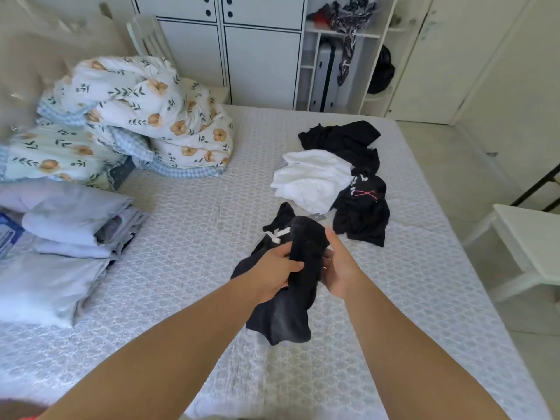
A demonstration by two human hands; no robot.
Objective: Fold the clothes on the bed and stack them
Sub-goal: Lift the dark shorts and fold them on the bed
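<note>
A black garment (pixel 291 286) is held bunched above the bed (pixel 188 225), near the middle of the mattress. Left hand (pixel 274 272): fingers curled round the cloth, grip closed on the fabric from the left side. Right hand (pixel 339 268): placed against the right side of the same garment, thumb raised; fingers are partly hidden behind the cloth, so how tightly it is gripped cannot be told. The garment's lower end hangs down below both hands, and a white drawstring (pixel 277 234) is seen at its upper left part.

An unfolded heap is left further back on the bed: a white garment (pixel 312 177) is lying between a black piece (pixel 339 137) behind it and a black printed top (pixel 363 207) just beside it on the right. Floral bedding (pixel 145 116) is piled at the bed's far left corner; folded pale sheets (pixel 60 231) are stacked on the left edge.
</note>
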